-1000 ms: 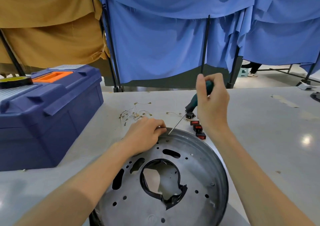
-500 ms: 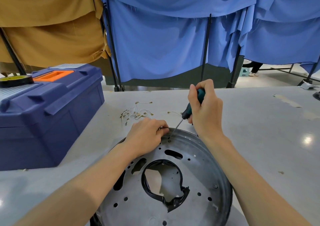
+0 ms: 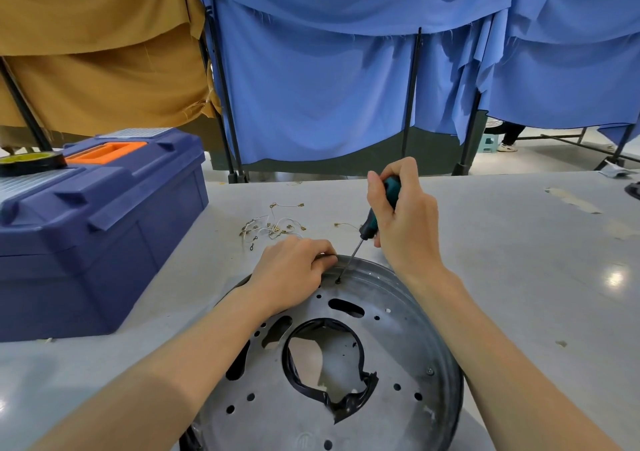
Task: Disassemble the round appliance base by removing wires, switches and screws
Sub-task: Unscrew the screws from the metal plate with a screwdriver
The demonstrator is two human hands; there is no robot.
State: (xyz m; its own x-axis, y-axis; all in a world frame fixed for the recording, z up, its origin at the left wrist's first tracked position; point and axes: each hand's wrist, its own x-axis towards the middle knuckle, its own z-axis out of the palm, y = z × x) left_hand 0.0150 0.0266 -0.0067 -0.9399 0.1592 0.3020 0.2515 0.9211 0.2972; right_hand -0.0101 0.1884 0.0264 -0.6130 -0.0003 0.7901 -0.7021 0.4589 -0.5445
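The round appliance base (image 3: 401,357), a grey metal disc with several holes and a torn black ring around its middle opening, lies on the table in front of me. My left hand (image 3: 294,274) rests curled on its far rim and grips the edge. My right hand (image 3: 405,222) is closed on a teal-handled screwdriver (image 3: 375,218); its tip sits in a screw hole (image 3: 338,281) near the far rim, just right of my left fingers. One screw (image 3: 429,371) shows on the disc's right side. Loose removed wires (image 3: 273,227) lie on the table beyond the base.
A dark blue toolbox (image 3: 93,229) with an orange handle stands at the left, a tape roll (image 3: 31,161) on its lid. Blue and tan cloth screens hang behind the grey table (image 3: 519,260). A person's legs show far right under the screen.
My right hand has come down and left with the screwdriver, bringing its tip from above the rim into the screw hole. It now hides the red switches seen earlier. My left hand stays put.
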